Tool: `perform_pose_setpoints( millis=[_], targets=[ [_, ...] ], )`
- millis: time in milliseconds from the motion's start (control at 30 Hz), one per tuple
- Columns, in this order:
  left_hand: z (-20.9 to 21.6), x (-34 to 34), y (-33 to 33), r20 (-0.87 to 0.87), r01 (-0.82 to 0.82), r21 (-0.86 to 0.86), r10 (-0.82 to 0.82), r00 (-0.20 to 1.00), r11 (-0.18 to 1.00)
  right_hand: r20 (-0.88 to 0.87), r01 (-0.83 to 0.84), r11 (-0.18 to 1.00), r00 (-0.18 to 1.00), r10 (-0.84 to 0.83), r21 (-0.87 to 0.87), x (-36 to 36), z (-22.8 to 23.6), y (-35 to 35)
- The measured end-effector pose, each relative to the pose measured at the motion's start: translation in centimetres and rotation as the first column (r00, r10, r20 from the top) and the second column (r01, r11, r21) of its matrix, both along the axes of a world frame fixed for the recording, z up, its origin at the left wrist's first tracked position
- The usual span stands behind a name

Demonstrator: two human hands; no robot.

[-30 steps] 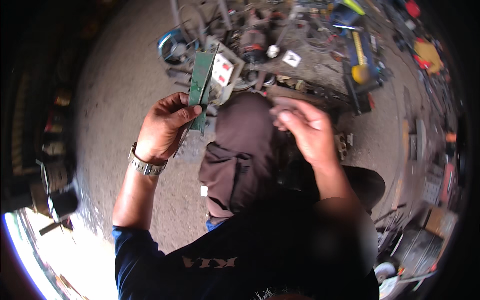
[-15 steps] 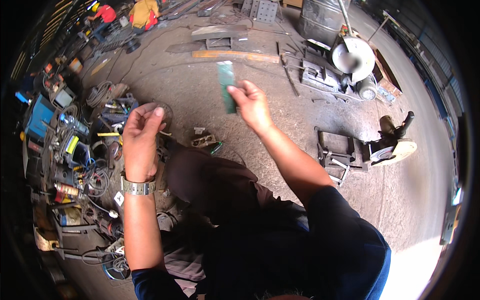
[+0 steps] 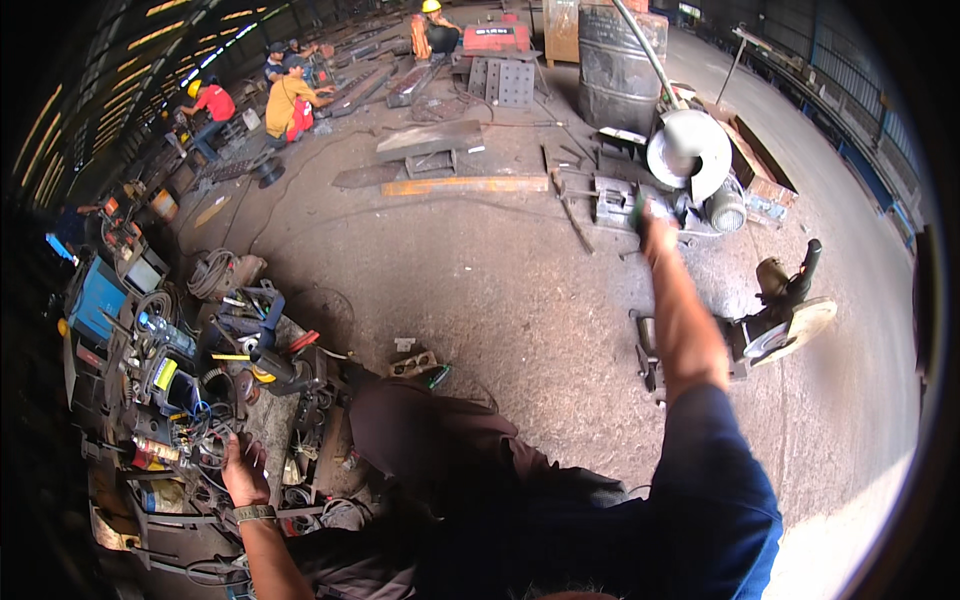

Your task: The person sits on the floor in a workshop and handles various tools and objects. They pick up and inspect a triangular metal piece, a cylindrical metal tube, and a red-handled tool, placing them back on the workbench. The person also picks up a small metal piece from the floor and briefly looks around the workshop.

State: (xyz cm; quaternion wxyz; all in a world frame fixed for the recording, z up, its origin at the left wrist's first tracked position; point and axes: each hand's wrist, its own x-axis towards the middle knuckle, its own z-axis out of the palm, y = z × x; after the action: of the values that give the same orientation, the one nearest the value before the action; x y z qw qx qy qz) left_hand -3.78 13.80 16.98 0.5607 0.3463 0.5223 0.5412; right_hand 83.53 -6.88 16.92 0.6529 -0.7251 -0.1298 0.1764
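My right arm reaches far forward to the right. My right hand (image 3: 657, 235), smeared by motion, is closed on a flat green strip (image 3: 637, 213), of which only a dark green bit shows. That hand is over the metal base and vise (image 3: 618, 198) of a cut-off saw with a big round pale guard (image 3: 690, 155). Low on the left, my left hand (image 3: 245, 472) is open, fingers apart and nothing visible in it. It hovers beside a cluttered workbench (image 3: 268, 428) holding cables, a power tool (image 3: 285, 372) and a spray can (image 3: 155, 449).
A second cut-off saw (image 3: 790, 325) stands on the floor at right, partly behind my arm. A dark drum (image 3: 622, 70) is behind the first saw. A rusty flat bar (image 3: 465, 186) and steel beam (image 3: 430, 140) lie ahead. Several people crouch working at the far left.
My right hand has swung forward and right with the green strip, to the saw. My left hand has dropped toward the bench and opened from a pinch. The view has tilted up.
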Motion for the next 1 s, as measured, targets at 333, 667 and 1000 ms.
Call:
perform_pose_setpoints(
  millis=[333,667,1000],
  targets=[
    [2.4,3.3,-3.2,0.111,0.024,0.294,-0.059,0.992,0.956,0.498,-0.342,0.926,0.782,0.374,-0.158,-7.4,14.0,9.6],
    [4.9,-6.1,-7.2,0.2,-0.04,0.431,-0.052,0.978,0.902,-0.373,-0.53,-0.295,0.044,0.927,-0.795,-25.6,-29.1,-6.1],
    [3.4,-13.6,-20.7,0.436,-0.606,0.309,0.457,0.775,0.733,-0.447,-0.828,0.25,0.495,0.745,-0.501,-15.7,-33.1,-9.7]
  ],
)
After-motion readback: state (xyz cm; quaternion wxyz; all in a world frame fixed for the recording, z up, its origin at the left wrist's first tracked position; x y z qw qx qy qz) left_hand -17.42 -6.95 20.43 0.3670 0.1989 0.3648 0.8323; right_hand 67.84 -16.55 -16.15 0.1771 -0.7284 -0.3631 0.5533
